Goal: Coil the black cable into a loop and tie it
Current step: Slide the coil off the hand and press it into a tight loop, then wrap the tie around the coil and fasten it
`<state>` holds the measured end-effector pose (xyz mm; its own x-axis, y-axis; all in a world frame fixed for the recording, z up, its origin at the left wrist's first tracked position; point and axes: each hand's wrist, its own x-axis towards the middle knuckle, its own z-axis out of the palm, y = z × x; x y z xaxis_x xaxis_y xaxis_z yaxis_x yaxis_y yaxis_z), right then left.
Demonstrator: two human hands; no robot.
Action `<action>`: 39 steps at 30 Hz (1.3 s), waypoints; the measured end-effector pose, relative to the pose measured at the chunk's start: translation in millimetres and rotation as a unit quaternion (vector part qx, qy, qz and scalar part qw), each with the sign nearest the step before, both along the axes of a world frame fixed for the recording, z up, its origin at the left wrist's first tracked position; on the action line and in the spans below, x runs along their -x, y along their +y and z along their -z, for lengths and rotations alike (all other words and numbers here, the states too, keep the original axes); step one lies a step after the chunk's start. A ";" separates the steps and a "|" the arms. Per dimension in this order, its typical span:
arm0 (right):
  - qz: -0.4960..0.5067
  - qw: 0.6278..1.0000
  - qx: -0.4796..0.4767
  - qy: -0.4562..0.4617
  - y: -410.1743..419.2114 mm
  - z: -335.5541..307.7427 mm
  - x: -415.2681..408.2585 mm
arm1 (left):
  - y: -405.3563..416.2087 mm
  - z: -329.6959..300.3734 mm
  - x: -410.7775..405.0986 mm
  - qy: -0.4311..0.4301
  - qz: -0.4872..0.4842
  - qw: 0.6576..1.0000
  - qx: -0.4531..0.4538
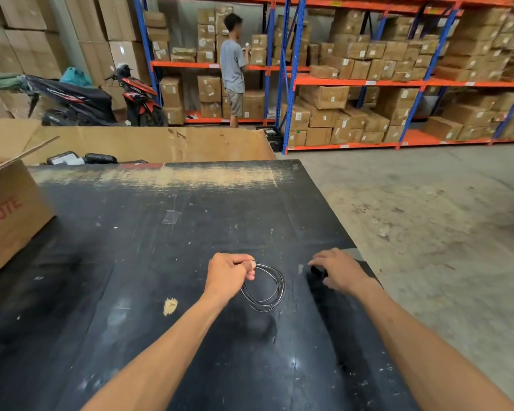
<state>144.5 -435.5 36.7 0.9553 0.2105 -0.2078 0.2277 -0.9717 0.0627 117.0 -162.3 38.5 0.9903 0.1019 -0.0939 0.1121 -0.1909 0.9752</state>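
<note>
Two bare forearms reach in from the near edge over a scuffed black table (pixel 149 262). Left hand (pixel 230 275) has its fingers curled round the top of the black cable (pixel 266 287), already gathered into several thin turns that hang as a loop just beside the fist and just above the tabletop; holding the bundle at one point likely keeps the turns from springing apart before tying. Right hand (pixel 337 271) lies near the loop but apart from it, palm down, fingers bent over a small dark object (pixel 317 272) on the table, perhaps the cable's end or a tie; too dark to say, and whether the fingers actually grip it cannot be told. Further left sits a cardboard box (pixel 9 221) with red lettering. Beyond the table stand a parked motorcycle (pixel 101 99), a person (pixel 233 66) facing away, and blue-and-orange shelving (pixel 353 81) stacked with cartons
</note>
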 end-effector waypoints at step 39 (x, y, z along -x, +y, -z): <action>0.356 0.512 -0.781 0.030 160.6 -60.4 61.5 | -15.5 -52.2 39.0 -0.162 -0.135 0.977 0.039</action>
<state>83.0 -275.0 97.2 0.9070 -0.2327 -0.3509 -0.2632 0.3372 -0.9039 78.0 -177.8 90.6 0.9071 0.3688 0.2028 -0.1698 -0.1201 0.9781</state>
